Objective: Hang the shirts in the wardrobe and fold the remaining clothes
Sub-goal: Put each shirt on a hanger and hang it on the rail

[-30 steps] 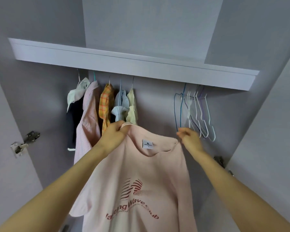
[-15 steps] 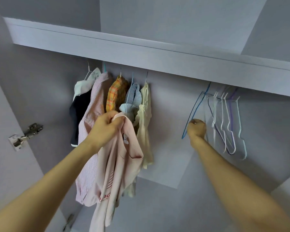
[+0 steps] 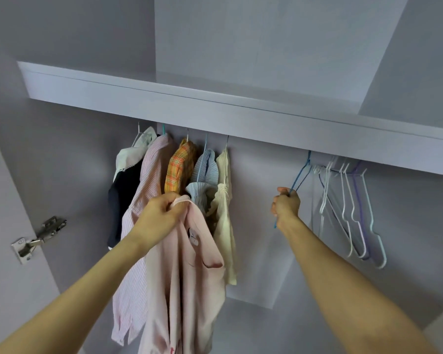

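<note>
Inside the wardrobe [image 3: 62, 154], the right hand [image 3: 286, 206] has now gripped the blue hanger [image 3: 300, 175]; the left hand [image 3: 161, 213] alone bunches the pink T-shirt [image 3: 189, 272], ready for hanging.

The pink T-shirt [image 3: 187, 272] is soft matt cloth with a ribbed collar. Left of it, the striped shirt [image 3: 149, 180] looks like thin woven cloth; just above it, the orange plaid shirt [image 3: 179, 169] is a coarser weave and the pale blue blouse [image 3: 207, 172] is pleated. Right of the T-shirt, the blue hanger [image 3: 301, 175] is thin coated wire, and the white hangers [image 3: 353, 213] beyond look smooth and slightly glossy. Far left, the hinge [image 3: 40, 238] is shiny metal. The wardrobe panels [image 3: 164, 93] are smooth and matt.
</note>
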A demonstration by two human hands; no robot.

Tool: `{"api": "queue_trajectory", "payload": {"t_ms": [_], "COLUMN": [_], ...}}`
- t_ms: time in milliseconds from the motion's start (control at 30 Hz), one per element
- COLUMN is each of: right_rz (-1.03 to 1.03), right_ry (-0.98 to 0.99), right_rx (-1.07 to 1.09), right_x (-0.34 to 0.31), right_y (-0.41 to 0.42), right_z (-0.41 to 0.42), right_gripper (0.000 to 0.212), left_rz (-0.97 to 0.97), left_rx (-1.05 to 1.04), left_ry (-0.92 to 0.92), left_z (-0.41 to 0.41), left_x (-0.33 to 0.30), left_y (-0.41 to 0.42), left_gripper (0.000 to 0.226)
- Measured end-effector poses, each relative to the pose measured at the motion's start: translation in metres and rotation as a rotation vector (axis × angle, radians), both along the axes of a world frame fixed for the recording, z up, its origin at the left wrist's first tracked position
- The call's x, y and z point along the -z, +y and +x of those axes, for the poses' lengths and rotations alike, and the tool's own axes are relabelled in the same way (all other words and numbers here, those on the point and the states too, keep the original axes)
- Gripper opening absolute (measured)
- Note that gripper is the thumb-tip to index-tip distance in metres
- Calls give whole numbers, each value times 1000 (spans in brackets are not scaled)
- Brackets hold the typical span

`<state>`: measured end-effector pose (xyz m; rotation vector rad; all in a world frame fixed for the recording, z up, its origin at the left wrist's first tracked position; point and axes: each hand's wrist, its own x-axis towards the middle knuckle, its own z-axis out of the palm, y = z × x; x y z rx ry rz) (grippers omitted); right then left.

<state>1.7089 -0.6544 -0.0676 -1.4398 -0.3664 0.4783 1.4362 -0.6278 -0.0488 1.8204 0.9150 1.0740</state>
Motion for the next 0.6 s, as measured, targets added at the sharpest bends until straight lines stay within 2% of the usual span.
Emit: {"api": "queue_trajectory", "payload": {"t_ms": [167,267,400,467,533,567,600], "right_rz": [21,-2,-22,-10,5,-10,-32], "right_ry": [-161,-215,-468,-449,-364,-349,-369], "right_rx": [1,-44,54,55,2,21,68], "right_x": [-6,18,78,93,94,94,96], "right_y": [-24,-51,-100,-115,-120,-123,-127], "right_z": [-19,-46,-92,-100,-106,-110,-113], "right_gripper": [32,22,42,35,13,12,21], "left_rz": [26,23,-37,-78,-130,-157,-179], "left_rx": [70,73,145,165,172,171,159], "left_ry": [62,59,90,111,141,161,175], "left_z": [-4,-8,-21,-26,-28,-28,-28], "left_x": [-1,1,14,21,26,29,31], "left_y": [-4,-12,-23,-29,-32,-33,-34], "left_gripper": [21,21,21,21,22,25,31]}}
